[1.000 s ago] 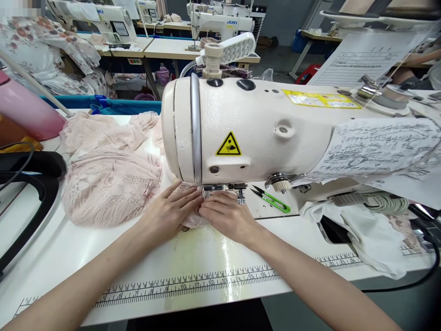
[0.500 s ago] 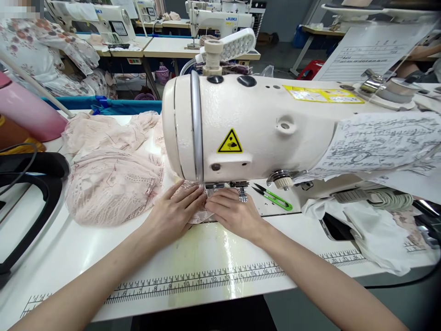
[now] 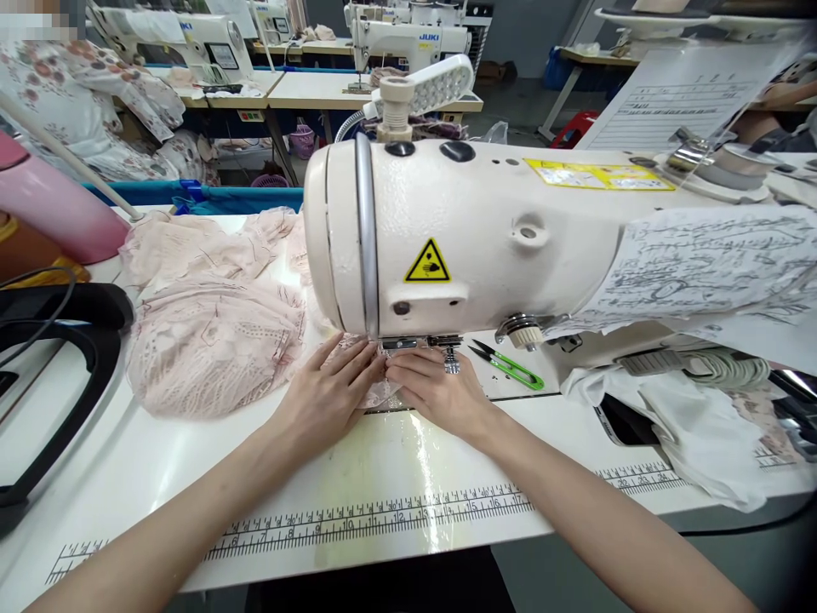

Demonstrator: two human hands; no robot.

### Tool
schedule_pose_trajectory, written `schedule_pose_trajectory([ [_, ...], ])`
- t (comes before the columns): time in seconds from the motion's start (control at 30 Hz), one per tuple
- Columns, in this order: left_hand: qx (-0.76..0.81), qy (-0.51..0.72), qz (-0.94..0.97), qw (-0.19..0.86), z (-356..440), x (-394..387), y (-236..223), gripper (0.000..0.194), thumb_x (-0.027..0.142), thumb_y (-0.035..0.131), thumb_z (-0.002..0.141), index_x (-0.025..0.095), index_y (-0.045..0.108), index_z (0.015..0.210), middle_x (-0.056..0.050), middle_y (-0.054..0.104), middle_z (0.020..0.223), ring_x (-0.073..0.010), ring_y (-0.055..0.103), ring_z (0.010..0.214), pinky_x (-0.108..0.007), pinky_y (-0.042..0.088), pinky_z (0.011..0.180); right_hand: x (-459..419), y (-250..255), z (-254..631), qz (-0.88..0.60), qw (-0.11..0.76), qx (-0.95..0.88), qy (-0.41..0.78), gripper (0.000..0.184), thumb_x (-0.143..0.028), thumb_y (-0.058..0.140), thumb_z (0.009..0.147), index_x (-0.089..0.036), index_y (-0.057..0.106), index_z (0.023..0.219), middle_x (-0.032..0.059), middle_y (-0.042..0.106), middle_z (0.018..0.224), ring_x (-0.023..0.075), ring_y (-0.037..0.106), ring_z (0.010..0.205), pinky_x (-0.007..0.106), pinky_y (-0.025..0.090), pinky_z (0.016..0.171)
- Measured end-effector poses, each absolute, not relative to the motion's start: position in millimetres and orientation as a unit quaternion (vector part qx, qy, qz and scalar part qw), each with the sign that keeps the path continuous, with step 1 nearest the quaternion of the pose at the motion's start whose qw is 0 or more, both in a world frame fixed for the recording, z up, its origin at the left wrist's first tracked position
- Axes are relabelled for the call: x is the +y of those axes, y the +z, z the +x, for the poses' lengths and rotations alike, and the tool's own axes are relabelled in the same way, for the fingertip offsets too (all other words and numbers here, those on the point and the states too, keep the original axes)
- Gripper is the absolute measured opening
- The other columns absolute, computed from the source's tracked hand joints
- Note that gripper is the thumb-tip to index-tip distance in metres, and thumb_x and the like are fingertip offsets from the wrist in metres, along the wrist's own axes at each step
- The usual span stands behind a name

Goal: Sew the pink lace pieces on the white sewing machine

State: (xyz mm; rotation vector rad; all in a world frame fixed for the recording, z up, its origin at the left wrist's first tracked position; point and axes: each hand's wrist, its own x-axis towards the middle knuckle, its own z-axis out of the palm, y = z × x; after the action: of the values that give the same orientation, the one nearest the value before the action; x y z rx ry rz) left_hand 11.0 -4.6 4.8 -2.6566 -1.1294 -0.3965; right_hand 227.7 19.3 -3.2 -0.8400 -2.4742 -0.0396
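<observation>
We see the left hand and right hand on pink lace below the sewing machine, partly hiding it; we cannot tell whether either pinches it; white cloth partly covers a phone.

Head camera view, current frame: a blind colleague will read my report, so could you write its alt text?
A person's left hand and right hand lie on pale pink lace fabric under the head of a cream sewing machine. A heap of pink fabric is to their left, and green snips lie to their right.
</observation>
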Motion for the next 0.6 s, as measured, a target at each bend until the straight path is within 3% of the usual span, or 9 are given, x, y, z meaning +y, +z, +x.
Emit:
schedule_pose_trajectory([
  [0.27, -0.390, -0.128, -0.902, 0.132, 12.9, -5.6, 1.9, 0.041, 0.020, 0.035, 0.098, 0.012, 0.061, 0.128, -0.012, 0.062, 0.132, -0.0271, 0.062, 0.119, -0.051, 0.039, 0.110, 22.4, -5.5, 230.1, -0.327, 0.253, -0.909, -0.040, 0.017, -0.013, 0.054, 0.091, -0.022, 0.067, 0.097, -0.0006, 0.073, 0.109, 0.0150, 0.066, 0.084, 0.032, 0.041, 0.066],
  [0.6, -0.404, -0.108, -0.896, 0.150, 14.1, -1.7, 1.0, 0.040, 0.023, 0.039, 0.099, 0.012, 0.059, 0.131, -0.012, 0.063, 0.131, -0.0292, 0.061, 0.119, -0.050, 0.041, 0.106, 23.5, -12.7, 229.4, -0.365, 0.245, -0.897, -0.041, 0.019, -0.016, 0.055, 0.091, -0.024, 0.069, 0.101, 0.0011, 0.074, 0.105, 0.0186, 0.065, 0.088, 0.034, 0.044, 0.071],
])
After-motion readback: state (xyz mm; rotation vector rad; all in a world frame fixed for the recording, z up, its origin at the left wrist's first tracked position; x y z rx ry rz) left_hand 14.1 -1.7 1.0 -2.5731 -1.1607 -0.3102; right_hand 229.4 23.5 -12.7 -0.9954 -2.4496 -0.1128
